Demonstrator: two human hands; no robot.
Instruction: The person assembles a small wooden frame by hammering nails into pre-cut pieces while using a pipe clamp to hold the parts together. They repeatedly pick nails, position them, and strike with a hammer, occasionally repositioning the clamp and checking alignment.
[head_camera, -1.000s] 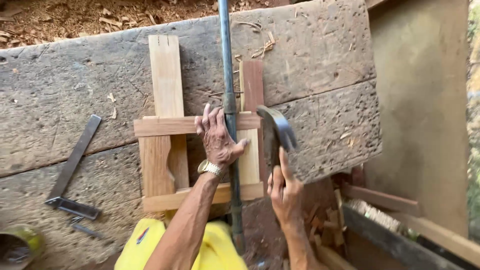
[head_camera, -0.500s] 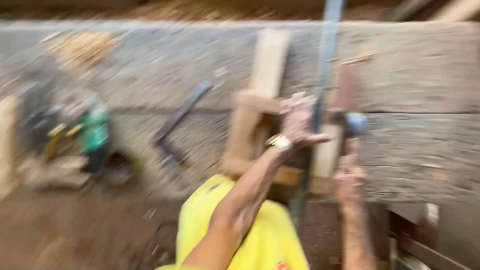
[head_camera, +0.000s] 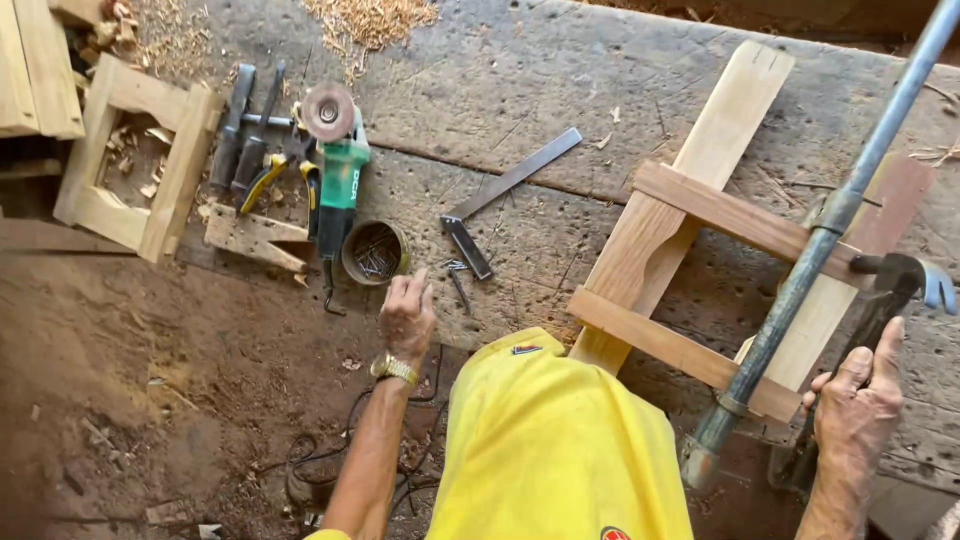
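Observation:
My left hand (head_camera: 407, 318), with a gold watch on the wrist, hovers just below a round tin of nails (head_camera: 375, 252) on the worn workbench (head_camera: 560, 90); its fingers are curled loosely and hold nothing. My right hand (head_camera: 860, 405) grips the handle of a claw hammer (head_camera: 895, 285) at the right edge. The hammer head lies over a pale wooden frame (head_camera: 690, 215) of crossed slats. A long grey metal pipe clamp (head_camera: 820, 240) runs diagonally across that frame.
A green angle grinder (head_camera: 338, 160) lies left of the tin, beside pliers and dark tools (head_camera: 245, 135). A steel try square (head_camera: 500, 195) and loose nails lie mid-bench. Another small wooden frame (head_camera: 130, 160) sits far left. Sawdust covers the ground below.
My view has swung left. My left hand has come off the wooden frame and moved left to the nail tin. The right hand still holds the hammer by the frame.

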